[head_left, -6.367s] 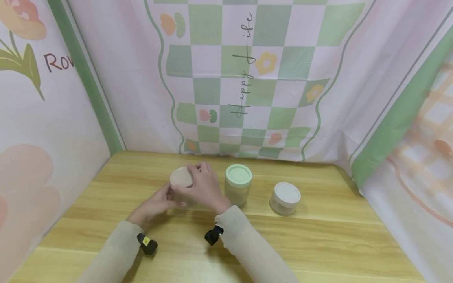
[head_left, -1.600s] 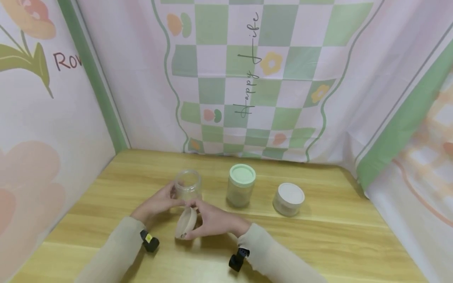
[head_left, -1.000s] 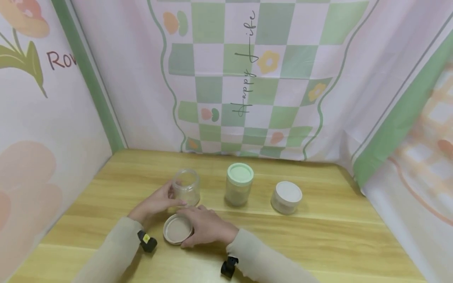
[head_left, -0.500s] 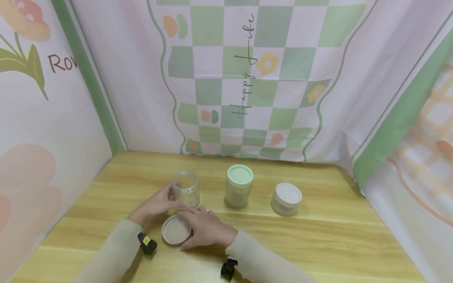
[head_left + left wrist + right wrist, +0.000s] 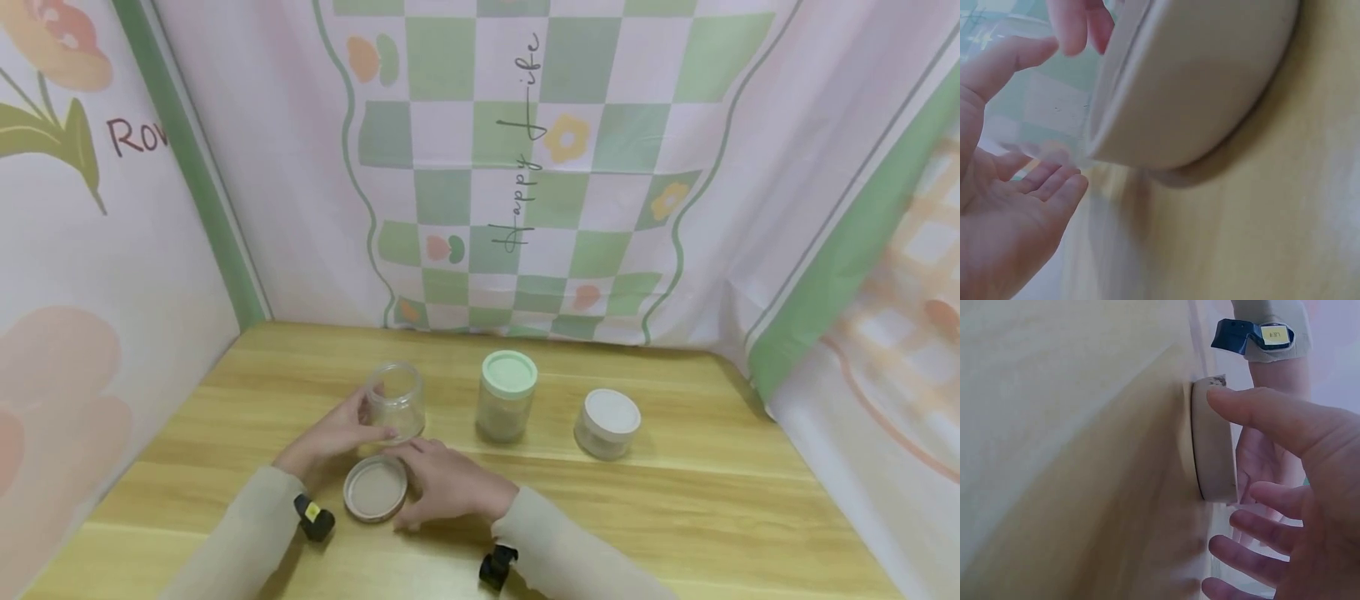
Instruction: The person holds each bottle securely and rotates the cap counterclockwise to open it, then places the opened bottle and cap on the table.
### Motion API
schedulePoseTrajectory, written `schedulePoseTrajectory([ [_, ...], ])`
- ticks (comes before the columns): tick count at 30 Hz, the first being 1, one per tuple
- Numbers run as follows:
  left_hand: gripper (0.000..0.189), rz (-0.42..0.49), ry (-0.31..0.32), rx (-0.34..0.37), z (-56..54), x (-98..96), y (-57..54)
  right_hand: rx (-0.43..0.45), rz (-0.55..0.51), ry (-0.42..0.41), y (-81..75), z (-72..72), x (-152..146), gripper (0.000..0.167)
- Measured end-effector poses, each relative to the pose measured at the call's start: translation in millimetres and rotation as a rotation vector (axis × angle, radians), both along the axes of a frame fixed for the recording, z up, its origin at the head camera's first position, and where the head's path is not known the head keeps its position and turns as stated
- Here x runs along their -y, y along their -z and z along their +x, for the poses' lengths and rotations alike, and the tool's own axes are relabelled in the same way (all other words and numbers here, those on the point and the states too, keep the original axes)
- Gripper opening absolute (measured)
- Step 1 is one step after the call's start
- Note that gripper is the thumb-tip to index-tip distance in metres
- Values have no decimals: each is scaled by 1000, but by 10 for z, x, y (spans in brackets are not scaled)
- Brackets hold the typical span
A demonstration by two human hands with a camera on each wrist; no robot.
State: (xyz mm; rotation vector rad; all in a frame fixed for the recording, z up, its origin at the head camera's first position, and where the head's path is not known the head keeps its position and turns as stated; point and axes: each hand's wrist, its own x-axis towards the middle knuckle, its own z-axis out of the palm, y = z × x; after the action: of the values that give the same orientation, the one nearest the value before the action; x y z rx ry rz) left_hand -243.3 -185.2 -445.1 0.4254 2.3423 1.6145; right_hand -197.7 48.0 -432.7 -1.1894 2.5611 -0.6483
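Note:
A clear jar without its lid stands upright on the left part of the table. My left hand holds it from the left side, its fingers and thumb about the wall. In front of the jar, a beige lid lies flat with its hollow inside facing up. Its rim fills much of the left wrist view. My right hand is at the lid's right edge with fingers spread and loosely bent. In the right wrist view, the thumb overlaps the lid's rim; whether it touches cannot be told.
A taller jar with a green lid stands right of the clear jar. Farther right is a short jar with a white lid. Printed curtains enclose the wooden table at back and sides.
The beige lid has come off the clear jar, been turned over and laid on the table. My right hand has loosened from it and shifted slightly right. My left hand stays at the jar.

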Motion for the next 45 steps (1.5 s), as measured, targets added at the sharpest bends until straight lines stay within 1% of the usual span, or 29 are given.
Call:
schedulePoseTrajectory([
  [2, 94, -21, -15, -5, 13, 5, -33, -33, 4, 13, -16, -7, -15, 91],
  [5, 97, -51, -26, -18, 34, 25, -82, -86, -8, 16, -62, -20, -50, 82],
  [8, 99, -42, -24, -34, 46, 36, -123, -133, -28, 30, -118, -41, -98, 70],
  [12, 102, -43, -14, -97, 46, 35, -179, -198, -56, 57, -224, -54, -157, 58],
  [16, 105, -78, -20, -165, 47, 49, -222, -260, -117, 66, -341, -53, -207, 49],
  [20, 99, -108, -38, -230, 49, 52, -255, -308, -184, 71, -415, -65, -266, 42],
  [27, 76, -146, -77, -381, 66, -32, -358, -443, -312, 52, -540, -97, -363, 29],
  [30, 70, -138, -78, -455, 75, -89, -411, -484, -369, 44, -593, -114, -409, 25],
  [33, 65, -116, -77, -545, 74, -142, -449, -517, -414, 40, -651, -140, -470, 22],
  [36, 60, -87, -78, -621, 61, -189, -471, -552, -432, 65, -698, -177, -542, 22],
  [39, 57, -65, -77, -678, 43, -246, -490, -572, -432, 104, -733, -216, -628, 23],
  [42, 56, -46, -66, -693, 34, -322, -507, -579, -428, 138, -754, -257, -713, 22],
  [45, 55, -19, -44, -681, 27, -412, -513, -571, -432, 176, -771, -292, -790, 20],
])
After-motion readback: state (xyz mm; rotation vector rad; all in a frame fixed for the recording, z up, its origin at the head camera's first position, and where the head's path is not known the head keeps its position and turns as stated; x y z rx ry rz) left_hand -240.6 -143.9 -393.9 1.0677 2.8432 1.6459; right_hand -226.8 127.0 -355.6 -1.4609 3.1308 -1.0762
